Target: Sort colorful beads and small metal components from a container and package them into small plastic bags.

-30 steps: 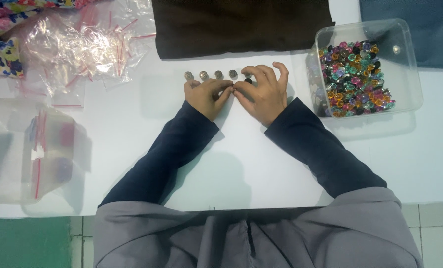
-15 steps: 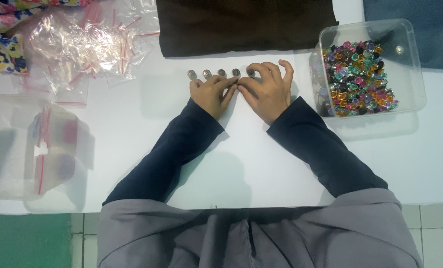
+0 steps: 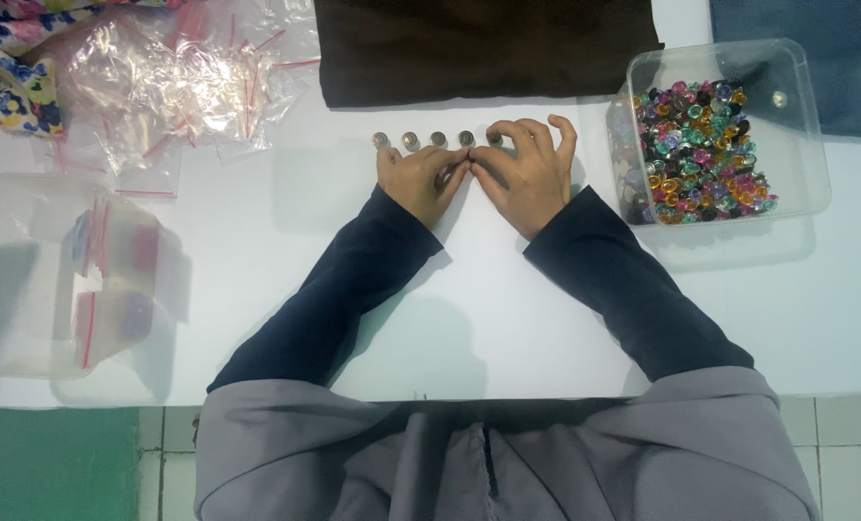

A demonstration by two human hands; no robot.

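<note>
Lidded tub (image 3: 59,280): lay at the left edge, a few filled bags inside.
Zip bags (image 3: 175,82): heaped at upper left, empty.
Bead row (image 3: 426,140): five small round pieces were lined up at upper centre.
Left hand (image 3: 419,181): fingertips rested just below the row, clasping nothing.
Right hand (image 3: 527,174): fingertips pinched the row's right end piece.
Bead tub (image 3: 797,125): upper right, still well filled; most sorting seemingly remained.

the right hand (image 3: 527,178) covers the row's last bead (image 3: 494,139) (beads too small to tell apart).
</note>
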